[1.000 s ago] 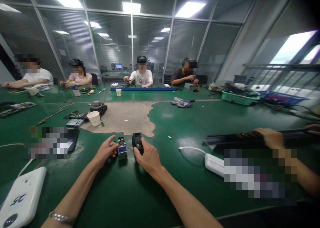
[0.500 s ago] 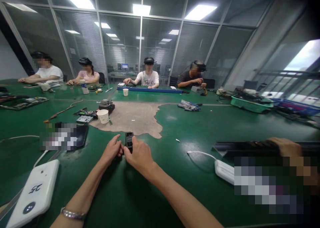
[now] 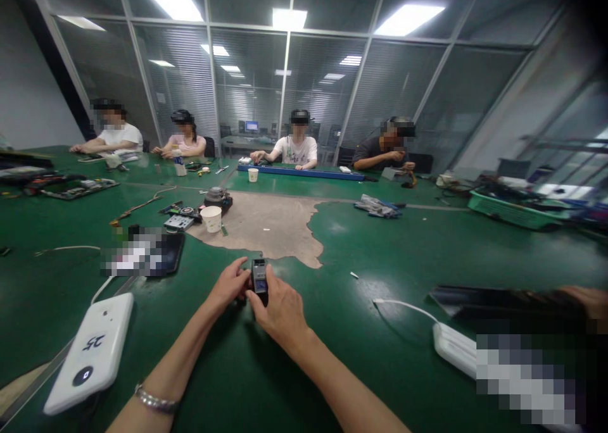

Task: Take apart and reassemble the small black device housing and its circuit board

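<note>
My right hand point(image 3: 282, 303) grips a small black block-shaped device point(image 3: 259, 280) with dark openings in its face, just above the green table. The thumb lies at its near end and the fingers along its right side. My left hand point(image 3: 231, 284) is at the device's left side, its index finger stretched forward and the other fingers curled against the device. Their exact contact is partly hidden. A metal bracelet point(image 3: 154, 400) circles my left wrist. Beyond the device is a bare tan patch point(image 3: 266, 233) in the table's green surface.
A white power bank point(image 3: 90, 351) marked 25 and a dark tablet-like slab point(image 3: 168, 256) lie left. A paper cup point(image 3: 211, 219) stands near loose electronic parts. Right are a white cable point(image 3: 403, 303), a black channel point(image 3: 456, 300) and another person's hand. Several people sit across the table point(image 3: 342, 332).
The view has swung left, so the scene sits farther right. The device's face now catches more light. My hands stay around it, with the left fingers close against its side.
</note>
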`<action>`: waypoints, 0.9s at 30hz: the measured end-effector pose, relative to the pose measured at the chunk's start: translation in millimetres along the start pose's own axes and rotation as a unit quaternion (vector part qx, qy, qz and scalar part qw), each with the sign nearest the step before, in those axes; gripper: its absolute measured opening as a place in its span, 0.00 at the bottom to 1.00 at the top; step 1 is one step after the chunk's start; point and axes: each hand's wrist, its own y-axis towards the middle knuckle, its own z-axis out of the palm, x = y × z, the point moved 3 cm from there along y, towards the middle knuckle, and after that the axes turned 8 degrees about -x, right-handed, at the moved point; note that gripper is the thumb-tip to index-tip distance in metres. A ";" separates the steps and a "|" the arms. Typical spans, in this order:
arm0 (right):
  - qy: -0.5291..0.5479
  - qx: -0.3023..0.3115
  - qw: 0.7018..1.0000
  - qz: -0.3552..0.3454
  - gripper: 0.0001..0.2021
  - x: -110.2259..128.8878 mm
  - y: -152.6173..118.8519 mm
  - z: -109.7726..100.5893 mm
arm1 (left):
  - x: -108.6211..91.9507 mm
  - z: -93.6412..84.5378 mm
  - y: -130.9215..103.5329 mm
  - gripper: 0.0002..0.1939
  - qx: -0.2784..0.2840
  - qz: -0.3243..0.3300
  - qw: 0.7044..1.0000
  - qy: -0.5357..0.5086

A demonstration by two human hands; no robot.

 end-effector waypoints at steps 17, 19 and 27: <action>0.017 0.004 1.000 0.020 0.29 -1.3 -0.1 1.3 | 4.5 0.0 2.0 0.34 0.007 0.005 1.000 -0.024; 0.028 -0.012 0.999 0.021 0.29 0.3 2.7 -5.8 | 4.9 -1.0 2.1 0.34 -0.005 0.001 1.000 -0.026; 0.022 -0.073 0.997 0.032 0.27 -21.5 16.1 -46.6 | -5.9 1.3 -4.0 0.33 -0.001 -0.009 1.000 0.006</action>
